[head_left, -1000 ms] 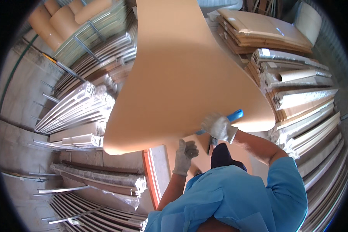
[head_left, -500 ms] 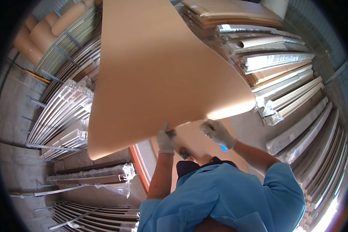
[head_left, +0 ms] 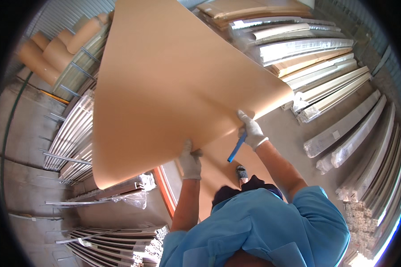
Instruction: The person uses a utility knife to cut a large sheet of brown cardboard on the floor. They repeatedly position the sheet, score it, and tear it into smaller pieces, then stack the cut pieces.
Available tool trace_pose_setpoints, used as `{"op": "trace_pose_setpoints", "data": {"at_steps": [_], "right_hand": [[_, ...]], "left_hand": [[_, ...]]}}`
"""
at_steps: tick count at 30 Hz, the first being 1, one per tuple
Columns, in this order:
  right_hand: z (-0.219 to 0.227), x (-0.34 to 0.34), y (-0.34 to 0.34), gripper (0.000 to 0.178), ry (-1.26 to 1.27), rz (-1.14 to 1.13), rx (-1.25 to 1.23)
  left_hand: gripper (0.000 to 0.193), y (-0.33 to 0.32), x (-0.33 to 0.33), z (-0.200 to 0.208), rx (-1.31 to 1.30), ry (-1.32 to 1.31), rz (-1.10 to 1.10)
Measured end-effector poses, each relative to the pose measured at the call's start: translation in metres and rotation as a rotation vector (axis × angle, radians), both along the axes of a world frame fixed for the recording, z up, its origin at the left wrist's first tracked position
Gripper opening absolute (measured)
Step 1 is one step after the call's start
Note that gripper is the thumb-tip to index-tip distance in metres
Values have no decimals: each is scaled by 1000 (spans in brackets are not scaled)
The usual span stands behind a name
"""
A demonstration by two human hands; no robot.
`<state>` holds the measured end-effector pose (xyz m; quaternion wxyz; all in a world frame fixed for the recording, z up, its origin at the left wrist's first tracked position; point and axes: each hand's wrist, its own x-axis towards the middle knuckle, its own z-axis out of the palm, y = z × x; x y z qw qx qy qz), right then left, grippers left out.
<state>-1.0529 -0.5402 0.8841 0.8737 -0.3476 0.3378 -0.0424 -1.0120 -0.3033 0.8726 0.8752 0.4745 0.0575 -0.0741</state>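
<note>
A large, flexible brown sheet [head_left: 178, 93], like heavy kraft paper or thin board, stretches away from me with its near edge raised and bowed. My left hand [head_left: 191, 164], in a pale glove, grips that edge near its middle, thumb on top and fingers underneath. Further right, my gloved right hand [head_left: 252, 131] pinches the same edge with its thumb laid over the sheet. A slim blue tool [head_left: 237, 147] sticks out below the right palm; its kind cannot be made out. Beneath the raised edge lies another brown surface [head_left: 216, 153].
Bundles of wrapped long profiles [head_left: 307, 51] are stacked at the right. Racked metal profiles [head_left: 71, 133] line the left, with brown rolls [head_left: 53, 53] behind them. An orange-red strip [head_left: 164, 191] runs beside my left forearm. My shoe [head_left: 241, 171] is on the brown surface.
My right hand has moved up and taken hold of the sheet's edge, and the blue tool now shows more fully. The left hand keeps its grip. The sheet's near-left corner has shifted slightly left.
</note>
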Motion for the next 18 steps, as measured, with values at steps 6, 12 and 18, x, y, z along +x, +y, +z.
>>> {"op": "trace_pose_setpoints", "data": {"at_steps": [6,12,18], "right_hand": [[-7,-124,30,28,-124,0,-86],[-13,-230,77,27,-115,-11,-115],[-41,-334,76,19,-68,28,-106]], "left_hand": [[32,38,-116,-16,-87,132,72],[56,153,-212,-17,-116,205,213],[28,171,-296,-23,73,76,322]]}}
